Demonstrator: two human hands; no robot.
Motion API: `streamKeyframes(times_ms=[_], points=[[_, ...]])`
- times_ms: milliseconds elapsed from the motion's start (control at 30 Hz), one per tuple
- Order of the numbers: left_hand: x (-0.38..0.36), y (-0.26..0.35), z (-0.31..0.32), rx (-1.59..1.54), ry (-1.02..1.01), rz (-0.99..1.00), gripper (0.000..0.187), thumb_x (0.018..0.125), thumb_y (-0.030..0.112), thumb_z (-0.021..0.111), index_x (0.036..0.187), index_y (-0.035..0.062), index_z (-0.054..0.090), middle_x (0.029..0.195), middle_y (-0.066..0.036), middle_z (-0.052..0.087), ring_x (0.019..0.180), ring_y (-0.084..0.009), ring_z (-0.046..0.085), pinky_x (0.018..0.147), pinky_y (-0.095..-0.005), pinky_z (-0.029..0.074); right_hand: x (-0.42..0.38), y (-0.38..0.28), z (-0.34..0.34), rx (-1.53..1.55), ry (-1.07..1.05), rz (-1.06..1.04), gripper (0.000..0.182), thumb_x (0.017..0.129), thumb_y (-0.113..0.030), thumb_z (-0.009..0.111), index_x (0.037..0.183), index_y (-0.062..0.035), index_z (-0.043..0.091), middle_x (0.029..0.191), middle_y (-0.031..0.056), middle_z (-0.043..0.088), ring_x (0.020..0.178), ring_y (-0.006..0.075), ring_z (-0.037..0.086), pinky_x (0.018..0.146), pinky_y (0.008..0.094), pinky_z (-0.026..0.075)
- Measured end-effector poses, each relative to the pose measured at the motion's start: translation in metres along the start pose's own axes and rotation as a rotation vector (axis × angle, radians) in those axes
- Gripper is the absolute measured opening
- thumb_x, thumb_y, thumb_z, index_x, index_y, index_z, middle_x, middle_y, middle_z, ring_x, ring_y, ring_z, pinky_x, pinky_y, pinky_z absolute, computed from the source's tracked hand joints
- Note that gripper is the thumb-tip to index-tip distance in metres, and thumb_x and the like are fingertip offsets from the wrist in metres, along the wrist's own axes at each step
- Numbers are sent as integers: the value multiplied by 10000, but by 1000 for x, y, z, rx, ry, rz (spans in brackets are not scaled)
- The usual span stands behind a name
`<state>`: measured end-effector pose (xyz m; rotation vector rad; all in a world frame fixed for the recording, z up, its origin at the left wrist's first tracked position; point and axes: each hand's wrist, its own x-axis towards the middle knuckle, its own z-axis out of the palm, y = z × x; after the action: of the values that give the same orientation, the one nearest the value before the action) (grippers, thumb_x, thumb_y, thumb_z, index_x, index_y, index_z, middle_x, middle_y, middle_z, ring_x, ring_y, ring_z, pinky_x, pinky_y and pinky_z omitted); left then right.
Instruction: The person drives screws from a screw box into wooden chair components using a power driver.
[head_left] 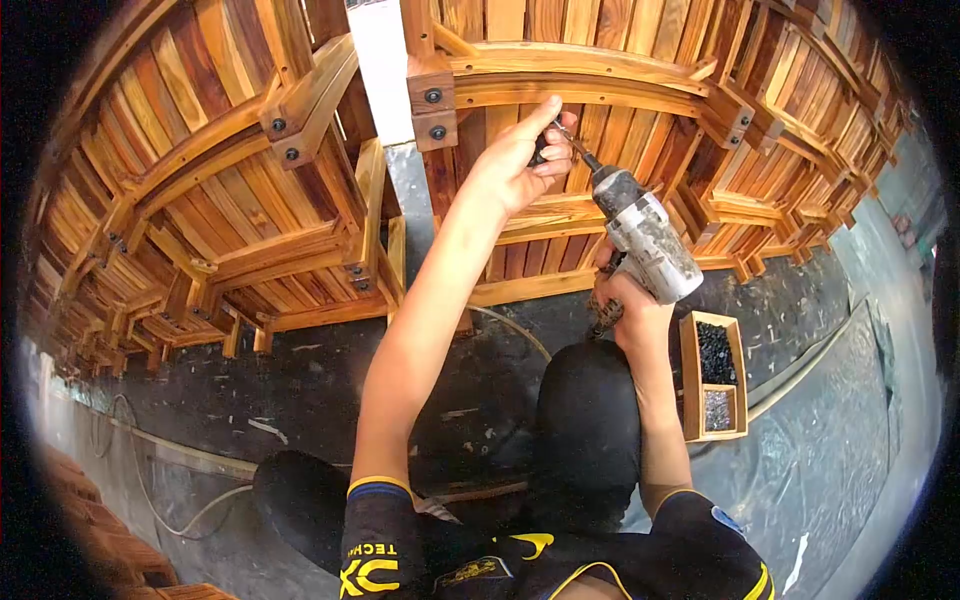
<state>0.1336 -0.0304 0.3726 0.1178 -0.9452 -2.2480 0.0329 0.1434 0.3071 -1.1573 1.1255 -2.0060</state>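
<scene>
My right hand [632, 300] is closed around the grip of a cordless impact driver [650, 245]. The driver is worn and grey-silver, and its long bit [575, 143] points up and left. At the bit's tip, my left hand [520, 160] is closed with the thumb stretched upward. Its fingers pinch a small black piece [541, 150], mostly hidden by them. Just behind both hands stands a slatted wooden panel [530, 255] with curved rails [580, 92]. A wooden block [432, 115] on it carries two black bolt heads, left of my left hand.
More slatted wooden furniture [250, 195] stands at left and right. A divided wooden box [713, 375] with black pieces and small silvery fasteners lies on the floor to the right. A hose [515, 325] and a cable [180, 530] run across the dark floor sheet [330, 375].
</scene>
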Motion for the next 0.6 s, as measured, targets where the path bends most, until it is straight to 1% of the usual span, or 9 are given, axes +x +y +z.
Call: streamKeyframes(times_ms=[67, 300, 367, 400, 433, 467, 500, 567, 600], points=[[-1, 1, 1, 27, 12, 0, 290, 886, 300, 611, 904, 30, 506, 589, 38, 381, 477, -49, 323, 398, -175, 256, 0, 2, -1, -89, -62, -24, 324, 597, 104, 483, 906, 25, 541, 799, 80, 540, 547, 146, 471, 479, 261, 378], [-4, 0, -1, 16, 11, 20, 271, 895, 286, 601, 912, 29, 516, 611, 31, 398, 498, -43, 340, 411, -167, 259, 0, 5, -2, -113, -45, -55, 306, 617, 99, 489, 909, 25, 543, 790, 68, 543, 544, 141, 479, 480, 260, 379], [-5, 0, -4, 42, -34, 29, 272, 900, 283, 593, 924, 22, 521, 627, 31, 407, 516, -45, 353, 420, -167, 260, 1, 6, -5, -174, -84, -72, 320, 618, 101, 499, 926, 28, 550, 794, 63, 545, 547, 138, 482, 481, 256, 381], [-5, 0, -6, 138, -12, 60, 273, 899, 281, 594, 934, 19, 523, 628, 33, 406, 518, -46, 356, 422, -168, 259, 0, 8, -6, -176, -85, -76, 320, 618, 101, 499, 926, 28, 550, 794, 63, 545, 547, 138, 482, 481, 256, 381], [-6, 1, -5, 235, 8, 97, 275, 898, 279, 595, 943, 17, 524, 630, 36, 405, 520, -47, 358, 424, -170, 257, -1, 10, -7, -150, -70, -34, 331, 613, 101, 504, 931, 22, 555, 791, 60, 546, 549, 133, 481, 483, 251, 381], [-9, 5, -4, 289, 36, 88, 271, 893, 272, 601, 946, 16, 532, 633, 44, 406, 526, -47, 368, 428, -172, 258, -1, 11, -8, -124, -60, 2, 342, 608, 102, 510, 936, 16, 561, 788, 57, 547, 552, 129, 481, 486, 246, 382], [-13, 5, -2, 377, 40, 118, 260, 892, 268, 603, 936, 20, 537, 636, 49, 410, 532, -43, 381, 428, -168, 261, -3, 11, -8, -144, -39, 3, 352, 601, 87, 529, 940, 5, 572, 778, 47, 546, 559, 119, 480, 480, 241, 382], [-17, 11, 0, 306, -18, 68, 239, 897, 259, 596, 915, 26, 548, 636, 54, 414, 521, -39, 380, 424, -160, 265, -3, -2, 3, -31, 2, 41, 358, 599, 70, 538, 947, -4, 581, 779, 46, 553, 561, 118, 485, 475, 243, 384], [-21, 16, 4, 311, -5, 55, 227, 900, 249, 591, 911, 26, 553, 635, 54, 418, 514, -37, 378, 422, -158, 269, -3, -8, 3, -54, -29, 24, 375, 599, 77, 531, 964, 0, 576, 788, 52, 559, 560, 124, 489, 470, 246, 385]])
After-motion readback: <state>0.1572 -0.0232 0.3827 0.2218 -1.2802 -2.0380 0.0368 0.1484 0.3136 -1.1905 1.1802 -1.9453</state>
